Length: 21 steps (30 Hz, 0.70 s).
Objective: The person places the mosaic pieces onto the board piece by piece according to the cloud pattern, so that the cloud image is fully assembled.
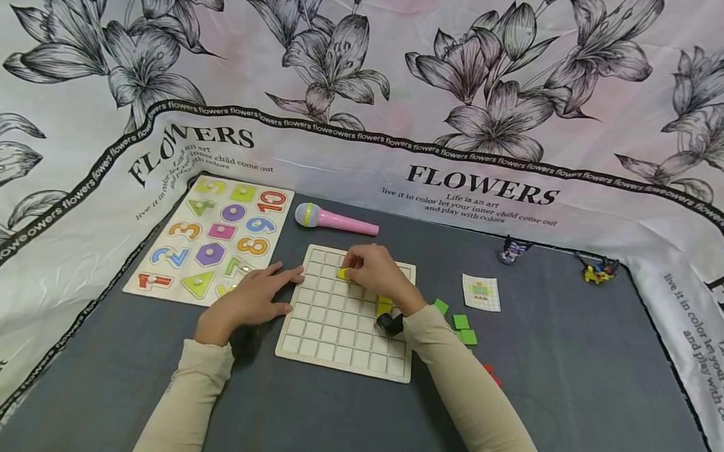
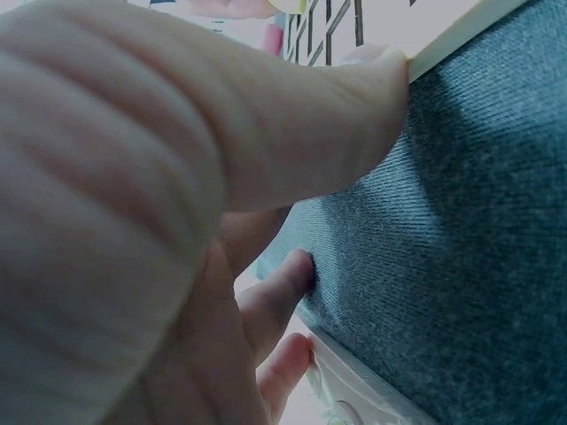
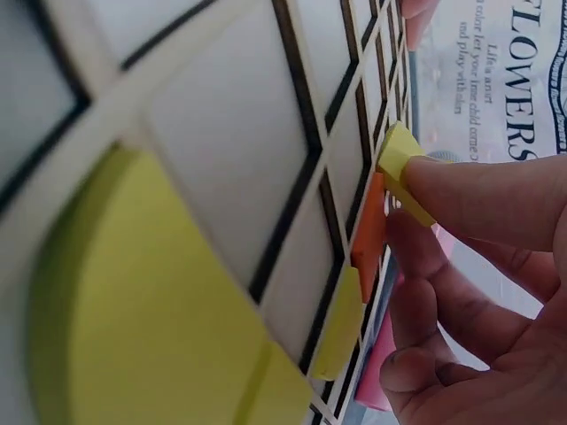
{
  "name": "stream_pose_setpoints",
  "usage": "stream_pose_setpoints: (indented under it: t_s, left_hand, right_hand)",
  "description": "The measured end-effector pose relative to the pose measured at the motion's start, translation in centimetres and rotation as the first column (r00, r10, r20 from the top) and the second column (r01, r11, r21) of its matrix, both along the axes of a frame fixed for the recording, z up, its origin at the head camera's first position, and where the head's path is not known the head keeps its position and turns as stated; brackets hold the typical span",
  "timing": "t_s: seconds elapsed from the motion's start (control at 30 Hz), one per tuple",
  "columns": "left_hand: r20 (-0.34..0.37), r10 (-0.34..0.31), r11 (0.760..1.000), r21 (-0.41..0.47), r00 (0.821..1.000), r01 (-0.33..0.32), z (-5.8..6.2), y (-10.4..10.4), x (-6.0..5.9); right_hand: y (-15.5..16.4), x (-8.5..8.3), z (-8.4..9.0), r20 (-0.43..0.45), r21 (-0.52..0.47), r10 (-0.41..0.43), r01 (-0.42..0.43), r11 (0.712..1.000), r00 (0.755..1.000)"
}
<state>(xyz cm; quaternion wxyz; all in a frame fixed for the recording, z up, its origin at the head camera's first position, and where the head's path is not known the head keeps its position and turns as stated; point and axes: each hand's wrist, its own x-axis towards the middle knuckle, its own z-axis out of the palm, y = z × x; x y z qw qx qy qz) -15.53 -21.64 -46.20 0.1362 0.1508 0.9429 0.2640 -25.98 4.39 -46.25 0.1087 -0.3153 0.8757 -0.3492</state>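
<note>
A pale wooden grid board (image 1: 332,334) lies on the grey cloth. My right hand (image 1: 372,271) reaches over its far rows and pinches a small yellow square tile (image 1: 342,273), pressing it toward a cell. In the right wrist view the yellow tile (image 3: 400,164) sits under a fingertip (image 3: 478,199), with an orange tile (image 3: 370,232) and other yellow tiles (image 3: 133,310) set in the grid board (image 3: 239,150). My left hand (image 1: 254,295) lies flat beside the board's left edge, fingers straight, thumb (image 2: 354,97) touching the grid board (image 2: 461,31).
A number-and-shape puzzle board (image 1: 214,239) lies at the left. A pink toy microphone (image 1: 334,219) sits behind the grid. Green tiles (image 1: 461,323), a red tile (image 1: 491,373) and a pattern card (image 1: 481,292) lie right of it. Two small figures (image 1: 596,271) stand far right.
</note>
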Motion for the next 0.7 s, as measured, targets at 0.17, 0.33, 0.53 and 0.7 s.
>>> stream_pose_setpoints:
  t_s: [0.17, 0.33, 0.53, 0.7]
  left_hand:
    - [0.012, 0.009, 1.000, -0.005, 1.000, -0.009, 0.0, 0.1, -0.1]
    - [0.013, 0.015, 1.000, -0.003, 1.000, -0.015, 0.1, 0.1, 0.0]
    - [-0.005, -0.002, 1.000, 0.004, 1.000, 0.002, -0.1, 0.0, 0.1]
    - [-0.003, 0.001, 1.000, 0.007, 1.000, -0.001, 0.0, -0.1, 0.1]
  right_hand:
    - [-0.2, -0.5, -0.3, -0.083, 0.028, 0.040, -0.038, 0.999, 0.996]
    - [-0.4, -0.4, -0.4, -0.132, 0.024, 0.065, -0.063, 0.998, 0.989]
    - [-0.2, 0.1, -0.2, -0.122, 0.005, 0.036, -0.036, 0.999, 0.992]
    - [1.0, 0.9, 0.4, -0.032, -0.061, -0.062, 0.060, 0.996, 0.998]
